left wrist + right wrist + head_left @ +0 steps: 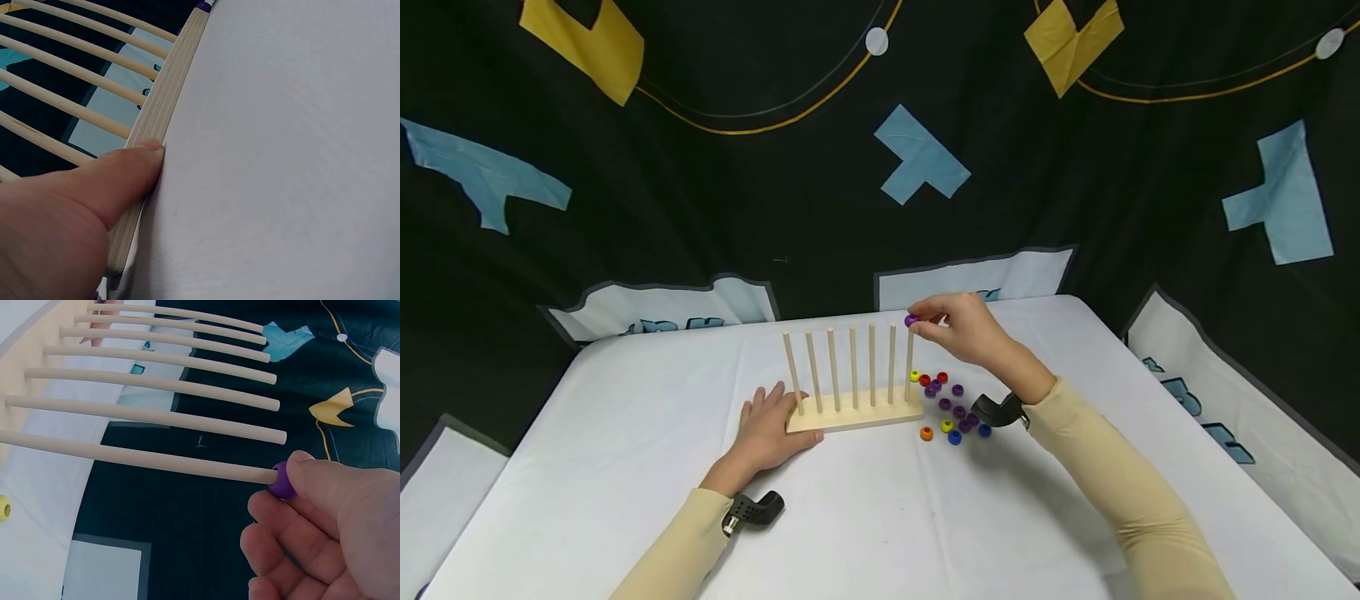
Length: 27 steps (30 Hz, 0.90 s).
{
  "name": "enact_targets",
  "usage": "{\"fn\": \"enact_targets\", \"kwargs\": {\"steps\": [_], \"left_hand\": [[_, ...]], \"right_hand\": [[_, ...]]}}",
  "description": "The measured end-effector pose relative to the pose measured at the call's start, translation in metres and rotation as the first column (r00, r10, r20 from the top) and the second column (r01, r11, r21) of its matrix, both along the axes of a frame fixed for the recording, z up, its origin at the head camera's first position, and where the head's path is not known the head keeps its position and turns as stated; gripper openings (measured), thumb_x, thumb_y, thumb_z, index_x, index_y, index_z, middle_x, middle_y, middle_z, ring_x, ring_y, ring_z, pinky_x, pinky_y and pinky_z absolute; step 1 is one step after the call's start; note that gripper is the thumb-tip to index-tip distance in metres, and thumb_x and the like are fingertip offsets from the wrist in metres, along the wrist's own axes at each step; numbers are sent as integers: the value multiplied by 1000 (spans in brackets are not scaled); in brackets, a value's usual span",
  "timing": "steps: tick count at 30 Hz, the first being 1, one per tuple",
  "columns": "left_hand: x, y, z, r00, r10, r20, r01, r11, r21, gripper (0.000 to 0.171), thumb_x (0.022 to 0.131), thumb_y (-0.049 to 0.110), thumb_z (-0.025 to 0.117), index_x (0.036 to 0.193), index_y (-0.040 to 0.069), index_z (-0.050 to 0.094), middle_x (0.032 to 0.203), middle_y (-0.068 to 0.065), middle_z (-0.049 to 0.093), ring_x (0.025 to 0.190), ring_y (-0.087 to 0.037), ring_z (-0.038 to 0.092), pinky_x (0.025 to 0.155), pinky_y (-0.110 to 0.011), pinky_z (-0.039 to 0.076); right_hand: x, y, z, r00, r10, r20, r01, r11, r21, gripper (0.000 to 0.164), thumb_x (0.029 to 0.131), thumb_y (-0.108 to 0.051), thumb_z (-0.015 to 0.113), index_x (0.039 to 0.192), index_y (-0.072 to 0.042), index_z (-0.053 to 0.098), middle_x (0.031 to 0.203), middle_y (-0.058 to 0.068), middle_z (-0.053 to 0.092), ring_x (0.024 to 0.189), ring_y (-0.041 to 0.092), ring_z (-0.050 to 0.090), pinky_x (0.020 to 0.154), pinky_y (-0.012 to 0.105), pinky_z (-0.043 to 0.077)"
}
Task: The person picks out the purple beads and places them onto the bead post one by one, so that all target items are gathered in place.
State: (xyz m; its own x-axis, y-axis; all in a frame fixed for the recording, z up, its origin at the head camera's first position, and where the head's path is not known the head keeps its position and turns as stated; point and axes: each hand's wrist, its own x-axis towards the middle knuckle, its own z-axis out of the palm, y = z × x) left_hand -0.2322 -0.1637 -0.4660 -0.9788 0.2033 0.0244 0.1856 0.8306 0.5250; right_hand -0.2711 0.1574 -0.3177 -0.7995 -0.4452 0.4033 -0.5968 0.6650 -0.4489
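A wooden peg rack [865, 410], a pale base with a row of several upright pegs, stands on the white table. My left hand [769, 433] grips the base's left end. Its thumb [134, 169] lies along the front edge, and the index finger reaches behind the leftmost peg. Between thumb and forefinger, my right hand [958, 327] pinches a purple bead [283, 480]. That bead sits right at the tip of the rightmost peg [187, 464], with its hole around the peg's end. The other pegs carry no beads.
Loose beads lie right of the rack: several purple ones [959, 412], red beads [942, 377], yellow beads [947, 426], blue beads [954, 437] and an orange bead [927, 433]. A black curtain [820, 225] hangs behind the table [880, 517].
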Motion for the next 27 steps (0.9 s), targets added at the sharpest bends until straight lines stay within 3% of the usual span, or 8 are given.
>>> {"fn": "enact_targets", "kwargs": {"steps": [27], "left_hand": [[-4,-1,0,1000,-11,-15,11,1000,-17,74,87,44,76,143,2,52,161,-36,27,151,-62,10,119,-76,8]], "right_hand": [[1,7,-5,1000,-3,-5,3,1000,11,28,94,-20,74,115,-2,76,103,11,79,92,24,72,84,44,57]]}}
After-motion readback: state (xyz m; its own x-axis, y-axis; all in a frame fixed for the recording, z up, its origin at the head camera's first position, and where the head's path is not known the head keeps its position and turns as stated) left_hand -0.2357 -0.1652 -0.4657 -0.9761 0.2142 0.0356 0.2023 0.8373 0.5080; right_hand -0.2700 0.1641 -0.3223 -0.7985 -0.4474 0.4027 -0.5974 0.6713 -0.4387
